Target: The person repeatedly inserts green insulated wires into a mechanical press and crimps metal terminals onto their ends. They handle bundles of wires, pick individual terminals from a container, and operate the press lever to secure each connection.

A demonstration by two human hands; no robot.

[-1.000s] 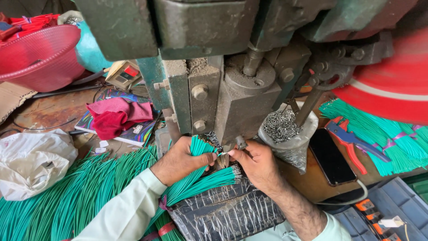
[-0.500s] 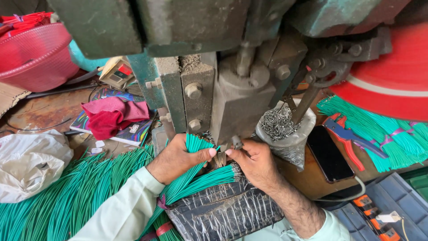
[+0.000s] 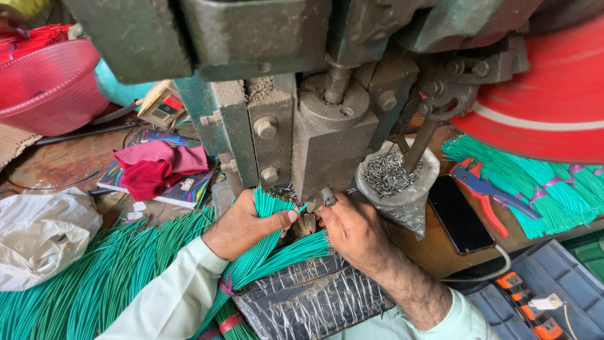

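Note:
My left hand grips a bundle of thin green wires, their cut ends pointing up toward the press. My right hand pinches a single green wire at the small die of the grey-green metal press, fingertips right under the ram. A second fan of green wires lies under my right wrist on a black pad wrapped in plastic film. Both hands nearly touch each other at the die.
A clear bag of small metal terminals stands right of the press. A black phone, red-and-blue pliers and more green wire bundles lie right. A heap of green wires, white bag, red cloth, pink basket sit left.
My hands have stayed at the die, with only small finger shifts on the wires. The camera has drifted slightly, so the whole scene sits a little differently in view.

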